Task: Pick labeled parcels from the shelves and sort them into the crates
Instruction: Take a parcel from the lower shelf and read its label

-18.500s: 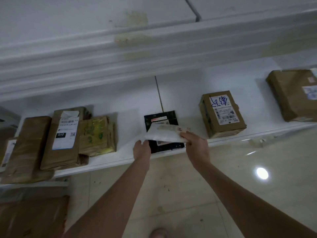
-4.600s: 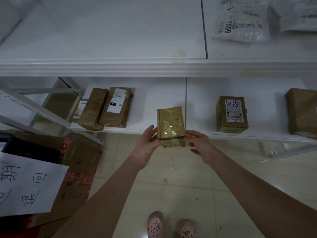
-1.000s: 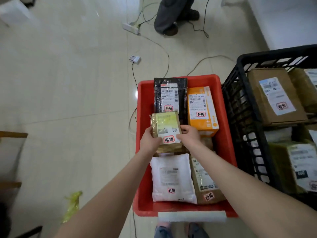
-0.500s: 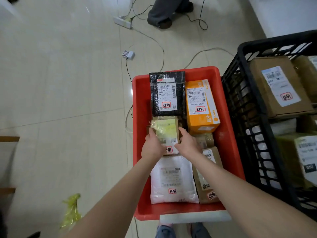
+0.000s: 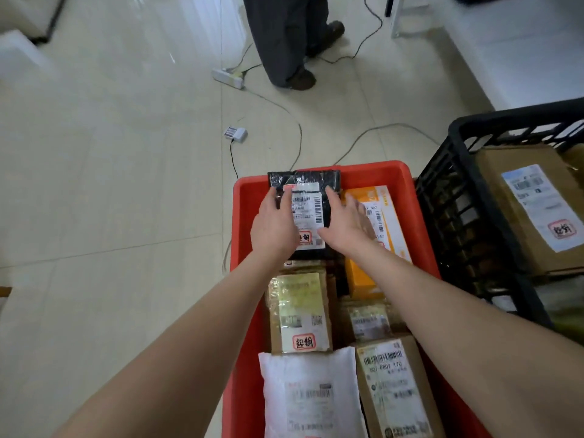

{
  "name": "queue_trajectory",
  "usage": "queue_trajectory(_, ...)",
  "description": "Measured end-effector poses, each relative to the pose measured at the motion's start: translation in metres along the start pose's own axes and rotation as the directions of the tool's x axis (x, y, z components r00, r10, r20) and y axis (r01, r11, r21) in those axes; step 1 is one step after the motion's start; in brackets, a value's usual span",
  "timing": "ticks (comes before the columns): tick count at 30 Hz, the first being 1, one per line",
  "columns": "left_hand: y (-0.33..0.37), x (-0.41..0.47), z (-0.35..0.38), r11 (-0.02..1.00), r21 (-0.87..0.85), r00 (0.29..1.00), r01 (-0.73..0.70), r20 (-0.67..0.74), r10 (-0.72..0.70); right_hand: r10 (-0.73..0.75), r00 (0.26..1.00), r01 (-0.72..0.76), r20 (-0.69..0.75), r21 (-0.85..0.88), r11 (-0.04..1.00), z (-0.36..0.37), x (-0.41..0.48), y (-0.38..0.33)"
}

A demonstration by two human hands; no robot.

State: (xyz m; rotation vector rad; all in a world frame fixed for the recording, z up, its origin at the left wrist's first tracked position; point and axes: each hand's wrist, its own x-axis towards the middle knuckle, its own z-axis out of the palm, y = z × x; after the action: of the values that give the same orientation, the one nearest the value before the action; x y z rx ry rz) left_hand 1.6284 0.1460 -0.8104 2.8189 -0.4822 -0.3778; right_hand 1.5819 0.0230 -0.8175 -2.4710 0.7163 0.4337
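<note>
We find the red crate (image 5: 319, 173) tightly packed, with little bare bottom showing. There is only a thin dark gap between the left and right rows of parcels. The black parcel (image 5: 316, 180) sits at the far end, and its far edge rises over the crate's far rim. The left hand (image 5: 275, 229) grips the parcel's left edge with curled fingers. The right hand (image 5: 344, 227) is blurred. Its fingers are straight and spread over the orange box (image 5: 363, 278), and its thumb side lies against the black parcel's right edge.

To the left of the crate the tiled floor (image 5: 110, 184) lies wide open. Far from us it is crossed by thin cables (image 5: 298, 134), with a power strip (image 5: 228, 79), a small plug (image 5: 235, 134) and a person's legs (image 5: 284, 42). On the right, the black crate (image 5: 505, 118) stands just beside the red one; we cannot tell whether they touch. A white shelf (image 5: 521, 52) lies beyond it.

The black parcel is a glossy, crinkled plastic bag with a white paper label. The orange box is smooth card with square corners. Nearer lies a brown parcel (image 5: 298, 311) wrapped in shiny yellowish tape, and to its right a smaller taped one (image 5: 368, 320). Nearest are a soft, puffy white bag (image 5: 309, 393) and a plain brown box (image 5: 392, 384). The black crate has lattice walls and holds a large cardboard box (image 5: 531, 210) with a pale label.
</note>
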Motion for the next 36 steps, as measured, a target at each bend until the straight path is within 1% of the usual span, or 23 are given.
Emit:
queue_trajectory(1, -0.003, 0.004, 0.005, 0.996, 0.070, 0.999, -0.051, 0.014, 0.050, -0.009, 1.000, 0.009, 0.009, -0.033, 0.999, 0.003, 0.005, 0.001)
queue_trajectory(3, -0.008, 0.004, 0.016, 0.981, 0.153, 0.988, -0.117, 0.116, 0.100, -0.034, 0.998, 0.040, 0.046, -0.125, 0.991, 0.009, 0.009, 0.005)
queue_trajectory(5, -0.013, -0.003, 0.027, 0.978, 0.169, 0.967, -0.119, 0.243, 0.076, -0.050, 0.994, 0.069, 0.094, -0.214, 0.974, 0.017, 0.006, 0.008)
queue_trajectory(7, -0.017, -0.010, 0.033, 0.979, 0.174, 0.949, -0.110, 0.310, 0.051, -0.056, 0.994, 0.079, 0.098, -0.252, 0.964, 0.021, 0.003, 0.011)
queue_trajectory(9, -0.017, -0.012, 0.033, 0.979, 0.176, 0.945, -0.099, 0.325, 0.037, -0.064, 0.994, 0.084, 0.089, -0.245, 0.966, 0.019, 0.001, 0.013)
queue_trajectory(14, -0.001, -0.029, 0.012, 0.986, 0.158, 0.955, -0.053, 0.296, 0.004, -0.030, 0.999, 0.033, 0.030, -0.133, 0.991, 0.006, -0.025, 0.020)
queue_trajectory(16, 0.009, -0.042, 0.002, 0.983, 0.162, 0.950, -0.084, 0.310, 0.030, -0.010, 1.000, 0.010, 0.008, -0.104, 0.994, -0.001, -0.042, 0.024)
queue_trajectory(21, 0.037, -0.075, -0.018, 0.945, 0.206, 0.922, -0.253, 0.346, 0.172, 0.037, 0.997, -0.040, -0.062, -0.056, 0.998, -0.023, -0.099, 0.035)
queue_trajectory(24, 0.058, -0.106, -0.026, 0.893, 0.236, 0.869, -0.383, 0.419, 0.261, 0.105, 0.991, -0.106, -0.085, -0.010, 0.994, -0.034, -0.146, 0.047)
queue_trajectory(26, 0.072, -0.129, -0.032, 0.845, 0.253, 0.834, -0.471, 0.441, 0.332, 0.165, 0.981, -0.163, -0.098, 0.026, 0.986, -0.042, -0.181, 0.056)
queue_trajectory(28, 0.089, -0.151, -0.040, 0.805, 0.255, 0.803, -0.536, 0.447, 0.394, 0.210, 0.970, -0.202, -0.124, 0.071, 0.977, -0.050, -0.216, 0.066)
queue_trajectory(31, 0.122, -0.181, -0.053, 0.744, 0.225, 0.750, -0.629, 0.426, 0.506, 0.283, 0.938, -0.263, -0.200, 0.123, 0.957, -0.064, -0.266, 0.085)
queue_trajectory(33, 0.148, -0.203, -0.058, 0.668, 0.222, 0.689, -0.710, 0.411, 0.596, 0.338, 0.901, -0.308, -0.271, 0.150, 0.940, -0.073, -0.298, 0.102)
queue_trajectory(36, 0.190, -0.241, -0.058, 0.539, 0.215, 0.573, -0.814, 0.444, 0.688, 0.429, 0.836, -0.389, -0.343, 0.183, 0.903, -0.085, -0.346, 0.131)
